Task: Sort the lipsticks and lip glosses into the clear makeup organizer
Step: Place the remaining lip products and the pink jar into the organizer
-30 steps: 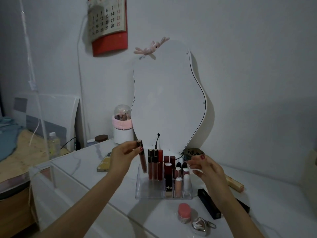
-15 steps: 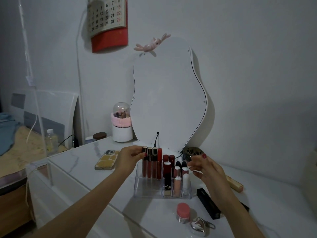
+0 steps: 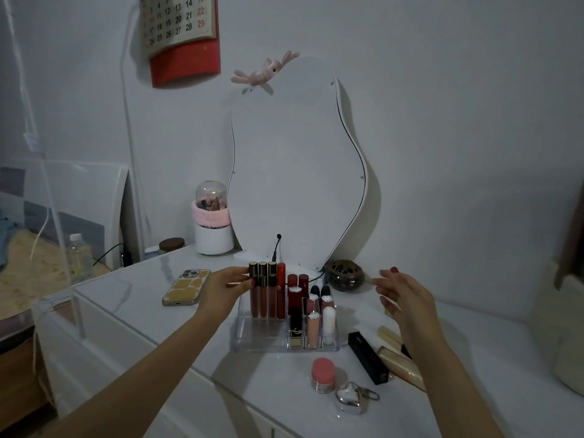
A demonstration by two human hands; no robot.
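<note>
While the clear organizer [image 3: 252,336] stood on the white worktop [image 3: 151,298] at the centre, the left hand [image 3: 221,287] pinched the leftmost lip gloss [image 3: 253,289] with curled fingers, the tube upright in the back row beside two matching glosses. The right hand [image 3: 403,295], at three o'clock from the organizer, hovered with fingers spread and relaxed, holding nothing. A black lipstick box [image 3: 368,357] lay at four o'clock.
</note>
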